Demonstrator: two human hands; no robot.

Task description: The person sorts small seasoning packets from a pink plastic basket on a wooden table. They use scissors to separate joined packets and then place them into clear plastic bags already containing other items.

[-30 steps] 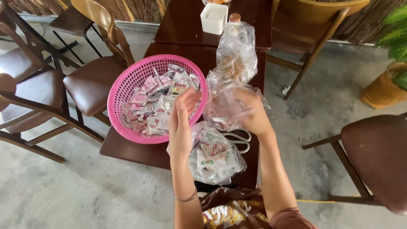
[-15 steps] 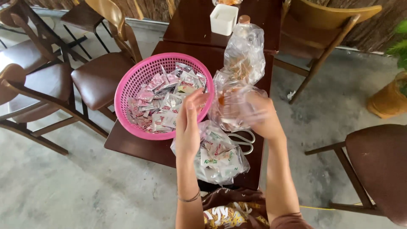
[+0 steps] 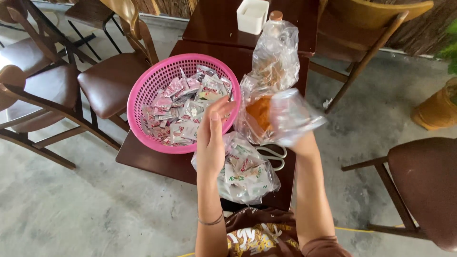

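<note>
Our left hand (image 3: 211, 138) is flat, fingers released, over the basket (image 3: 143, 97) rim at the table's (image 3: 157, 164) near-left corner; right hand (image 3: 299, 138) grips the orange-filled bag (image 3: 273, 116). Sachets (image 3: 183, 112) mostly in basket, approx. done; bagged ones at near edge left.

Grey concrete floor (image 3: 71, 214), daylight across it. Dark wooden table (image 3: 157, 164) at centre. Brown cushioned chairs (image 3: 102, 81) at 9 and 10 o'clock, wooden chair (image 3: 376, 28) at 1 o'clock, dark padded seat (image 3: 423, 185) at 4 o'clock. Yellow-brown planter (image 3: 438, 107) at 3 o'clock. Thatch-like wall (image 3: 419, 28) at 12 to 2 o'clock.
</note>
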